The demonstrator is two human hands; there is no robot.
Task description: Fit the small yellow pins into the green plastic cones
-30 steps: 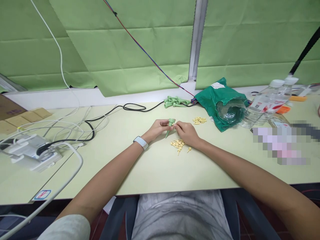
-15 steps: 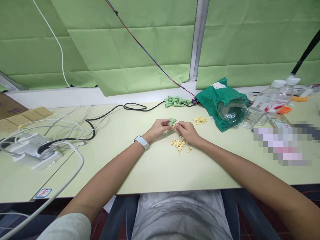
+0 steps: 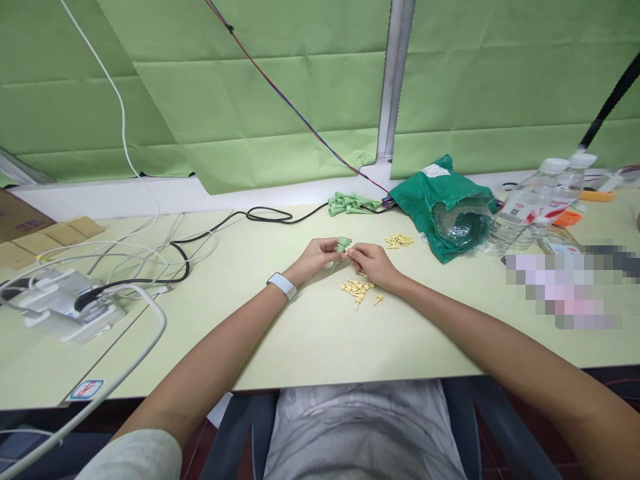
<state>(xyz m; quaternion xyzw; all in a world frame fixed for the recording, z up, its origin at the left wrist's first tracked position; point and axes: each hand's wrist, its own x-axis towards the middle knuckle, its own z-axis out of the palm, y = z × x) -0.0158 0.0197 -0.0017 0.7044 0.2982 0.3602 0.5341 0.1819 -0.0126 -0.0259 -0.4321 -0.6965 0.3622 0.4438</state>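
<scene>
My left hand [image 3: 324, 255] is closed around a green plastic spike [image 3: 343, 244], its wide end up and its thin point slanting down to the left. Against the spike's side my right hand [image 3: 373, 261] pinches a small yellow peg [image 3: 347, 251], mostly covered by the fingers. Whether the peg sits in the spike cannot be seen. Just below the hands lies a loose pile of yellow pegs [image 3: 357, 289], with one single peg [image 3: 379, 299] to its right. Farther back on the right is a second pile of yellow pegs [image 3: 399, 241].
Several green spikes [image 3: 350, 203] lie by the wall on the table [image 3: 300, 340]. A torn green bag [image 3: 425, 200] and clear plastic bottles [image 3: 520, 207] stand at the right. White cables and a power strip [image 3: 70, 310] spread over the left side, near small cardboard boxes [image 3: 63, 233].
Both hands stay almost in place, still holding the spike and peg together. The whole view has shifted very slightly.
</scene>
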